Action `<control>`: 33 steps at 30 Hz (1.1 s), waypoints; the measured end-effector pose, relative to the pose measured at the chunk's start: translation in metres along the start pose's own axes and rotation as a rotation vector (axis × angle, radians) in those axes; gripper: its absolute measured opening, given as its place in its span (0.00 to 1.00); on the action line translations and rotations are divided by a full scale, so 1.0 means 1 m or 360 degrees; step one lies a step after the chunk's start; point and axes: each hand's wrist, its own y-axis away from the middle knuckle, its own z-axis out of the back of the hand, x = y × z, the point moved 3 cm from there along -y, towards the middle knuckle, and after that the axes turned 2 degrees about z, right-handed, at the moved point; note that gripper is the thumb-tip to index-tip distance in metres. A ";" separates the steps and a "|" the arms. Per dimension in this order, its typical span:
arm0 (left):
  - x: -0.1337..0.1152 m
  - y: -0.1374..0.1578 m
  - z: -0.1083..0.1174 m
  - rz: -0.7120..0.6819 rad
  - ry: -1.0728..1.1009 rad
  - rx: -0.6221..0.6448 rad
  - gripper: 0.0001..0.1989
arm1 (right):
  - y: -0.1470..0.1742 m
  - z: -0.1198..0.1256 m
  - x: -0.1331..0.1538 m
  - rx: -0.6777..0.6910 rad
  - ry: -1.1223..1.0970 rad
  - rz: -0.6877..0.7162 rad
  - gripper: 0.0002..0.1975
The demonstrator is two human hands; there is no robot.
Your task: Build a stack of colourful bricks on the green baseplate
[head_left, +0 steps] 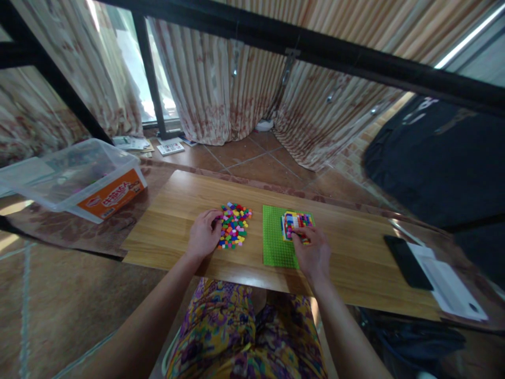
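Note:
My left hand (204, 232) is at the left edge of a loose pile of small multicoloured building bricks (234, 226). Its fingers are curled together at the bricks, and whatever lies between the tips is too small to make out. On a green studded baseplate (274, 245) stands a low block of many-coloured bricks (294, 218), with white and yellow along its edges. My right hand (312, 251) reaches over the plate's right side, thumb and fingertips pinched on a tiny brick against the near part of that block. The hand hides the plate's lower right corner.
All this is on a long wooden table (189, 195). A clear plastic bin (74, 184) with an orange label stands beyond its left end. Towards the right end are a black phone (408, 262) and a white box (452, 281). Patterned curtains (201, 84) hang behind.

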 end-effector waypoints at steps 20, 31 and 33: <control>-0.001 0.000 0.001 -0.0012 -0.0017 -0.0012 0.10 | 0.013 -0.004 0.005 -0.0043 0.0020 0.0147 0.12; -0.002 0.001 0.001 -0.0040 -0.0006 -0.0018 0.10 | 0.018 0.002 0.003 -0.0042 -0.0048 0.0152 0.12; -0.003 0.000 0.002 -0.0034 -0.0008 -0.0005 0.10 | 0.024 0.006 0.004 -0.0073 -0.0061 0.0104 0.13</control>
